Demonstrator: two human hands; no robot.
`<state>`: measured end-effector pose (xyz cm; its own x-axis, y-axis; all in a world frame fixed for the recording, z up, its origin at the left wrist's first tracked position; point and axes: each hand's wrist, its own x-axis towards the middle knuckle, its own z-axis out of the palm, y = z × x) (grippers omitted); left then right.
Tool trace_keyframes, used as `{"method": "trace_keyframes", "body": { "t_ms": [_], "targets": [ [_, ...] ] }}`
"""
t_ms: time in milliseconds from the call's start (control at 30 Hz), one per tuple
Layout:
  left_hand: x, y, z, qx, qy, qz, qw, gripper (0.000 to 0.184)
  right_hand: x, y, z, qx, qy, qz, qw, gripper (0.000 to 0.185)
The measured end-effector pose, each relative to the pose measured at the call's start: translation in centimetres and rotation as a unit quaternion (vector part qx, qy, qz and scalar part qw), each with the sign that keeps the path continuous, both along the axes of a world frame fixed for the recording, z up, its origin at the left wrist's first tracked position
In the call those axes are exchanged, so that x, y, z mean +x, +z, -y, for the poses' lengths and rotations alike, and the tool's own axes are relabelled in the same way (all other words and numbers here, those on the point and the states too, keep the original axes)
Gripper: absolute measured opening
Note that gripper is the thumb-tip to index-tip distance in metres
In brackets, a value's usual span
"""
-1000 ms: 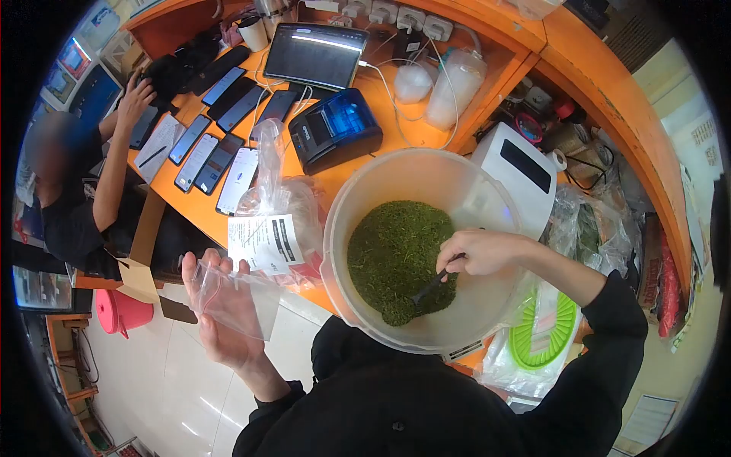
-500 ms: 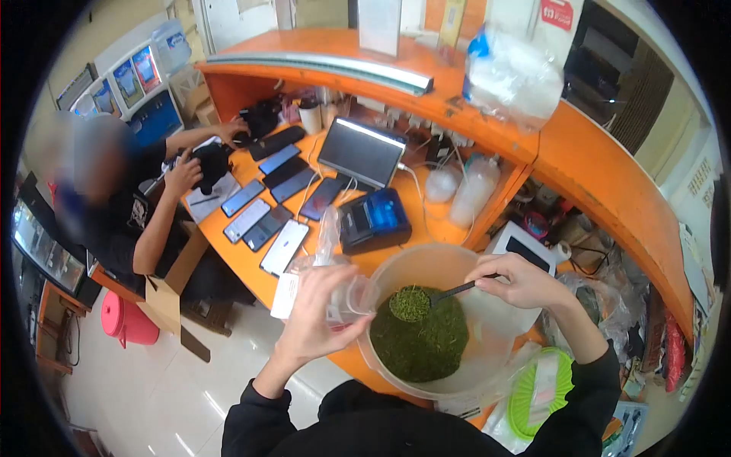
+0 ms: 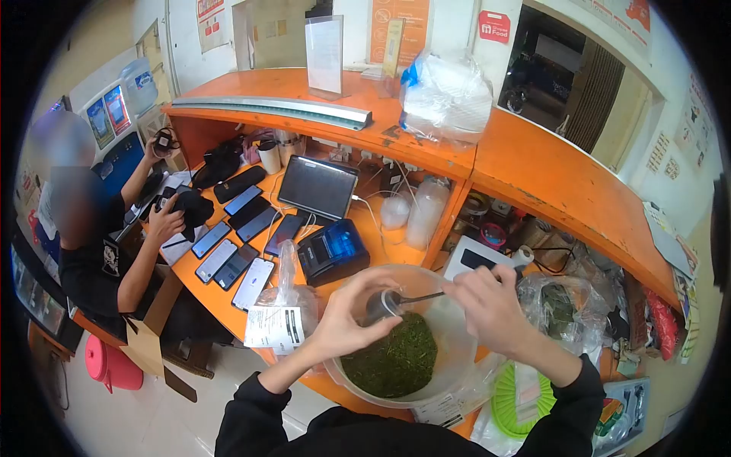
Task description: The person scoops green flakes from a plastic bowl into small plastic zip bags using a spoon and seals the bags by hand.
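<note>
Pouch (image 3: pixel 378 306) is in the left hand (image 3: pixel 352 320), above the tub (image 3: pixel 457 365), its clear mouth rounded open between the curved fingers and the thumb. The right hand (image 3: pixel 487 305) holds the black spoon (image 3: pixel 426 295) by the handle in a narrow pinch, and the handle slants across to that mouth; whether the bowl sits inside is too blurred to tell. Beneath, herbs (image 3: pixel 396 358), green and finely cut, cover the floor of the tub. Just beside the tub, beyond the left wrist, stands a clear bag (image 3: pixel 285 270) with a printed label (image 3: pixel 276 327). Behind the hands are a printer (image 3: pixel 333 251), a tablet (image 3: pixel 317 185) and several phones (image 3: pixel 253 284), all on the orange desk (image 3: pixel 194 278). To the right of the tub, near the right forearm, is a green lid (image 3: pixel 499 396); a white box (image 3: pixel 476 257) stands behind the right hand. Farther off, at the left of the view, a person (image 3: pixel 91 266) in black handles a black item (image 3: pixel 194 209).
</note>
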<state>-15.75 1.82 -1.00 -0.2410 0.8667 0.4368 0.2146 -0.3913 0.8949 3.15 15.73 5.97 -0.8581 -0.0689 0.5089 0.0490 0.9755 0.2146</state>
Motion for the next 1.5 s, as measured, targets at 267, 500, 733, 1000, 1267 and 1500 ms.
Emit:
{"method": "trace_keyframes", "body": {
  "t_ms": [267, 500, 733, 1000, 1267, 1500],
  "targets": [
    [-1.1, -0.7, -0.2, -0.043, -0.044, -0.084, 0.995, 0.072, -0.3, 0.8, -0.1, 0.113, 0.003, -0.059, 0.992, 0.02],
    [-0.4, -0.7, 0.5, -0.057, 0.103, -0.232, 0.966, 0.074, -0.7, 1.9, -0.4, 0.047, 0.005, 0.003, 0.999, 0.021],
    [-0.8, 0.3, 1.4, -0.174, -0.076, 0.07, 0.979, 0.051, 1.4, 4.1, -1.1, 0.029, -0.052, -0.01, 0.998, 0.021],
    [0.4, -0.2, 1.5, -0.184, -0.079, 0.203, 0.958, 0.067, 0.1, -5.4, -2.1, -0.167, 0.064, -0.03, 0.983, 0.019],
    [-2.9, -1.3, -2.1, -0.267, -0.275, 0.156, 0.91, 0.047, -4.1, -7.4, -0.5, -0.572, 0.132, -0.189, 0.787, 0.022],
    [-1.6, -1.1, -1.7, -0.175, -0.157, -0.059, 0.97, 0.038, -1.5, -6.4, 1.1, -0.628, 0.133, -0.203, 0.739, 0.012]
  ]
}}
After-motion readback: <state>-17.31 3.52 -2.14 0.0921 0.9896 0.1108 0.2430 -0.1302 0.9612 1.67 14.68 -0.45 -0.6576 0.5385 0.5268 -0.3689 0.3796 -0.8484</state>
